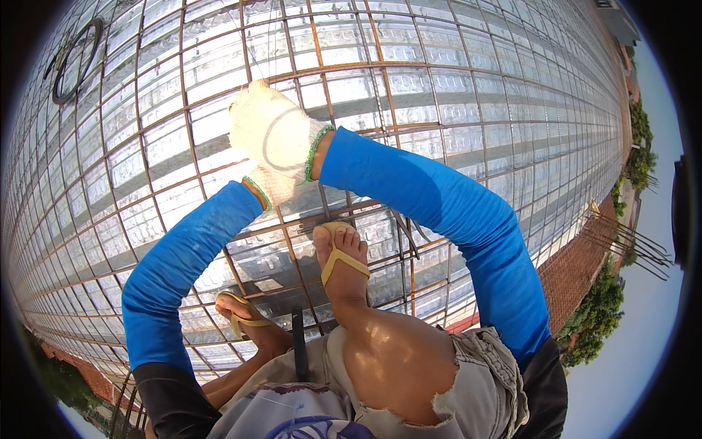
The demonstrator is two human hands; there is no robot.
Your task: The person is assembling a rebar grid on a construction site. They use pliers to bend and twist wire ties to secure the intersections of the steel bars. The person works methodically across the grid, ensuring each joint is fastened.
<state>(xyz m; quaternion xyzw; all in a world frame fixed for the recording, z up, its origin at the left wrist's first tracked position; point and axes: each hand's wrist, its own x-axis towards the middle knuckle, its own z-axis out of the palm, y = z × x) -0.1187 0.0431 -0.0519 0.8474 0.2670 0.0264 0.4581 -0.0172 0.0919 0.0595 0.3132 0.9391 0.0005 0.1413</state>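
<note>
My right hand (276, 130), in a white knit glove with a green-edged cuff, is over the steel rebar grid (316, 44), its fingers curled in. What it grips, if anything, I cannot make out. Below and partly behind it is my left hand (278, 186), in a matching glove. Its fingers are hidden by the right hand. The hands overlap and look to be touching. Thin wire-like lines (256, 64) run up from near the right glove's fingertips. Blue sleeves cover both forearms.
Ribbed shiny metal decking (212, 73) lies under the grid. My sandalled feet (340, 256) stand on the grid and decking. A dark coil (79, 62) rests at the far left. Dark wire ends (406, 233) stick out beside my foot. Rebar ends (632, 241) project past the right edge, near trees.
</note>
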